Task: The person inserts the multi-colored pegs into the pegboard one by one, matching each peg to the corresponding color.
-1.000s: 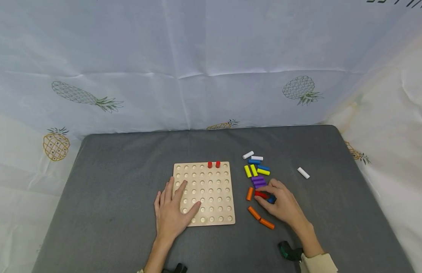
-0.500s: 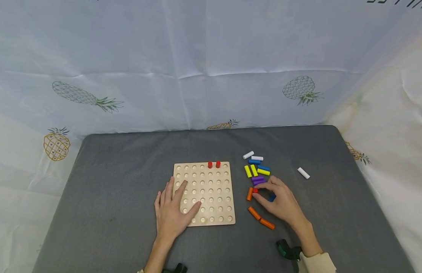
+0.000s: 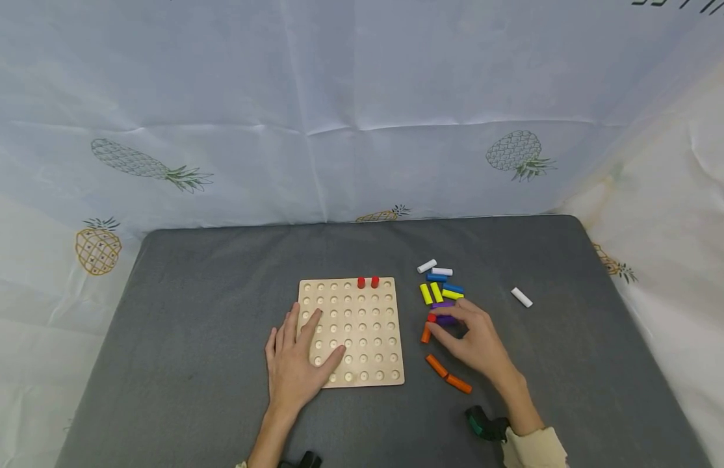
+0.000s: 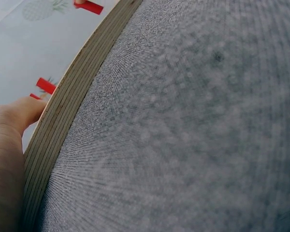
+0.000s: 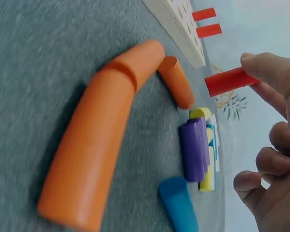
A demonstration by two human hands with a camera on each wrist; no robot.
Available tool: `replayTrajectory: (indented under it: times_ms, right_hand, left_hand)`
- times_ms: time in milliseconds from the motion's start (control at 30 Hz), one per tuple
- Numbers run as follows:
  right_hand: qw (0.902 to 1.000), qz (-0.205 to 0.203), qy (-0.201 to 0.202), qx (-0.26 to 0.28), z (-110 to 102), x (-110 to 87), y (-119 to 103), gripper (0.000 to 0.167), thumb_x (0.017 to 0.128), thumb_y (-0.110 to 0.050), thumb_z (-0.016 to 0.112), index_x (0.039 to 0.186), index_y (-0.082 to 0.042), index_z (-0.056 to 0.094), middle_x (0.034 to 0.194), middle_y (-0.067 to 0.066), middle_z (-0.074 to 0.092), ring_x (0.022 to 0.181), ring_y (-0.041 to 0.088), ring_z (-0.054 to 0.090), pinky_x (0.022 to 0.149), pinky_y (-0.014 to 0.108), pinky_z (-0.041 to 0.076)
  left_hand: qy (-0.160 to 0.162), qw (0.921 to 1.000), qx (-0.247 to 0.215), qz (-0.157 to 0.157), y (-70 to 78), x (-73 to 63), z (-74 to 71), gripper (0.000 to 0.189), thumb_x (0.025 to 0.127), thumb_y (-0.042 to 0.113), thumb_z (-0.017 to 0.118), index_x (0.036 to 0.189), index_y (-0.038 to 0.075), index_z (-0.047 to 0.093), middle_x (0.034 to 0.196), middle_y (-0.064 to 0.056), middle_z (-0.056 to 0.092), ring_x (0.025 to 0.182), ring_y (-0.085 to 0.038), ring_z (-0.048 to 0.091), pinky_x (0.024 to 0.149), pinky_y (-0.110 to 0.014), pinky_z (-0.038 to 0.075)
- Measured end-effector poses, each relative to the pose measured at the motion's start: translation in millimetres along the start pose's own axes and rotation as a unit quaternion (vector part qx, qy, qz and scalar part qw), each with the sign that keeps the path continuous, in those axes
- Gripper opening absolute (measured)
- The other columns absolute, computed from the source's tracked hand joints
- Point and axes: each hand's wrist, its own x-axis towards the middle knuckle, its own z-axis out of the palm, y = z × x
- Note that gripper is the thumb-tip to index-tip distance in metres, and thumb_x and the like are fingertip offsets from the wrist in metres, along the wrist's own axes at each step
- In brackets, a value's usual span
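My right hand (image 3: 478, 338) pinches a red peg (image 5: 229, 81) between thumb and forefinger, held up over the loose pegs right of the board. In the right wrist view the peg's lower end points down and left, clear of the table. My left hand (image 3: 297, 364) lies spread on the left part of a wooden pegboard (image 3: 374, 331), fingers straight, thumb near its lower middle. Two red pegs (image 3: 368, 282) stand upright in the board's far row, toward its right side. In the left wrist view the board's layered edge (image 4: 72, 92) runs beside the left thumb.
Right of the board lie orange pegs (image 3: 437, 365), purple pegs (image 5: 193, 150), yellow pegs (image 3: 426, 294), blue pegs (image 5: 179, 205) and white pegs (image 3: 426, 266). One white peg (image 3: 522, 297) lies apart, farther right. A grey cloth (image 3: 210, 312) covers the table.
My right hand has picked up the red peg from among the loose pegs, tipped it upright, and moved slightly left and away from me. The left hand stays still on the board.
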Motion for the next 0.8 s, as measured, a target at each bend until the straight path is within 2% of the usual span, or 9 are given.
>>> replayTrajectory:
  times_ms: [233,300,367,467,500,567,800]
  right_hand:
    - [0.9994,0.013,0.014,0.028,7.5,8.3,-6.4,0.018,0.081,-0.012,0.086,0.098,-0.013,0.079,0.088,0.0,0.075,0.073,0.016,0.061,0.064,0.025,0.052]
    - [0.9992,0.016,0.017,0.033,10.2,11.1,-7.8,0.019,0.082,-0.013,0.085,0.1,-0.012,0.08,0.084,0.003,0.074,0.067,0.013,0.057,0.06,0.023,0.049]
    - [0.9987,0.018,0.019,0.044,13.2,14.3,-9.4,0.02,0.083,-0.012,0.084,0.103,-0.01,0.08,0.072,0.005,0.067,0.059,0.01,0.05,0.055,0.019,0.043]
    - [0.9976,0.02,0.024,0.062,18.2,19.0,-12.3,0.022,0.083,-0.012,0.084,0.104,-0.008,0.079,0.055,0.004,0.042,0.049,0.007,0.032,0.048,0.018,0.026]
    - [0.9971,0.022,0.026,0.068,19.8,20.6,-13.6,0.022,0.083,-0.011,0.084,0.104,-0.008,0.079,0.054,0.003,0.033,0.048,0.007,0.027,0.047,0.017,0.022]
    - [0.9963,0.029,0.031,0.074,23.2,23.2,-16.1,0.021,0.083,-0.012,0.085,0.104,-0.009,0.08,0.054,-0.003,0.027,0.047,0.004,0.023,0.047,0.017,0.018]
    - [0.9948,0.047,0.045,0.079,32.8,34.1,-22.5,0.023,0.083,-0.013,0.085,0.105,-0.008,0.079,0.057,-0.011,0.021,0.049,-0.002,0.016,0.047,0.017,0.017]
  left_hand:
    - [0.001,1.0,0.001,0.002,0.5,-0.1,-0.2,0.082,0.078,0.057,0.078,0.149,0.025,0.054,0.166,-0.016,0.033,0.151,-0.044,0.035,0.121,-0.065,0.017]
    - [0.002,1.0,0.001,0.002,0.5,-0.2,-0.3,0.082,0.077,0.057,0.078,0.149,0.025,0.054,0.166,-0.016,0.033,0.151,-0.044,0.035,0.121,-0.065,0.017]
    - [0.002,1.0,0.001,0.002,0.4,-0.3,-0.4,0.082,0.078,0.057,0.078,0.149,0.025,0.054,0.167,-0.016,0.033,0.151,-0.044,0.035,0.122,-0.065,0.016]
    - [0.0,1.0,0.0,0.001,0.3,-0.4,-0.4,0.082,0.078,0.057,0.078,0.149,0.025,0.054,0.167,-0.016,0.032,0.151,-0.044,0.035,0.122,-0.065,0.016]
    - [-0.001,1.0,-0.001,0.0,0.2,-0.4,-0.3,0.082,0.078,0.057,0.078,0.149,0.025,0.054,0.167,-0.015,0.032,0.151,-0.044,0.034,0.122,-0.065,0.015]
    - [-0.002,1.0,0.0,-0.001,0.1,-0.4,-0.2,0.082,0.078,0.057,0.078,0.149,0.025,0.054,0.167,-0.015,0.032,0.151,-0.044,0.034,0.122,-0.065,0.015]
    - [-0.002,1.0,-0.003,-0.002,0.1,0.0,-0.1,0.082,0.077,0.057,0.079,0.149,0.025,0.054,0.167,-0.015,0.032,0.151,-0.044,0.035,0.122,-0.065,0.016]
